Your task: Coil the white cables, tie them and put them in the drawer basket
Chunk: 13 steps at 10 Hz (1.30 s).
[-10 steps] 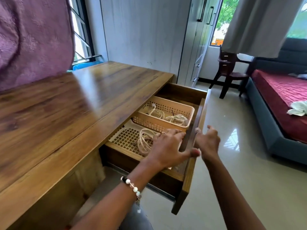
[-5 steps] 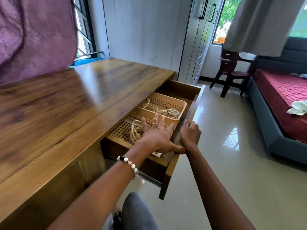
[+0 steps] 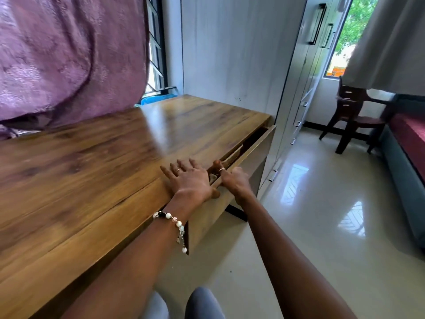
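The wooden drawer is almost fully pushed into the desk, leaving only a narrow gap along its top edge. Through that gap a sliver of the peach basket rim shows. The white cables are hidden inside. My left hand lies flat with straight, spread fingers on the desk edge, its thumb against the drawer front. My right hand grips the top edge of the drawer front, with fingers curled over it into the gap.
A purple curtain hangs over the desk's far left. A tall grey wardrobe stands just past the desk's end. A dark wooden chair and a bed stand to the right across glossy tiled floor.
The drawer has slid from wide open to nearly shut. The baskets and coiled cables have gone out of sight. My left hand moved from inside the drawer onto the desk edge.
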Each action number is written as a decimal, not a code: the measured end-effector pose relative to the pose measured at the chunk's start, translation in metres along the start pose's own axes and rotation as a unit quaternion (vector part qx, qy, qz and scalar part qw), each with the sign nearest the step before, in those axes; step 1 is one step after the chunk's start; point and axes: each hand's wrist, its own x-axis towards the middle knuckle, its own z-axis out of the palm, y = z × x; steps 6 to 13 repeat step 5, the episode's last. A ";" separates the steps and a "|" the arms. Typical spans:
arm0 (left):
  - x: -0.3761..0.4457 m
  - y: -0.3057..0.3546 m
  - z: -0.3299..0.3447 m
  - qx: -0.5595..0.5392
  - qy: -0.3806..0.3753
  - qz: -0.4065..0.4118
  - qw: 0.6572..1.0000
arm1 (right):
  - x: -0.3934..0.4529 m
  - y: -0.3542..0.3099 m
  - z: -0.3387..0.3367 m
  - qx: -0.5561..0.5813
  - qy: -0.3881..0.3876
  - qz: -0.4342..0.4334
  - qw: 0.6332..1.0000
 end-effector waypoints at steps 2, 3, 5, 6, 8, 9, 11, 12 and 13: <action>0.008 -0.026 0.016 0.032 0.148 0.051 0.987 | 0.000 -0.020 0.037 0.055 -0.033 0.014 0.998; 0.009 -0.024 0.013 0.055 0.131 0.057 0.988 | 0.003 -0.019 0.039 0.062 -0.015 0.016 0.998; 0.037 -0.048 -0.046 -0.081 0.006 0.125 0.989 | 0.011 -0.056 0.034 -0.260 0.048 -0.099 0.959; 0.037 -0.048 -0.046 -0.081 0.006 0.125 0.989 | 0.011 -0.056 0.034 -0.260 0.048 -0.099 0.959; 0.037 -0.048 -0.046 -0.081 0.006 0.125 0.989 | 0.011 -0.056 0.034 -0.260 0.048 -0.099 0.959; 0.037 -0.048 -0.046 -0.081 0.006 0.125 0.989 | 0.011 -0.056 0.034 -0.260 0.048 -0.099 0.959; 0.037 -0.048 -0.046 -0.081 0.006 0.125 0.989 | 0.011 -0.056 0.034 -0.260 0.048 -0.099 0.959; 0.037 -0.048 -0.046 -0.081 0.006 0.125 0.989 | 0.011 -0.056 0.034 -0.260 0.048 -0.099 0.959; 0.037 -0.048 -0.046 -0.081 0.006 0.125 0.989 | 0.011 -0.056 0.034 -0.260 0.048 -0.099 0.959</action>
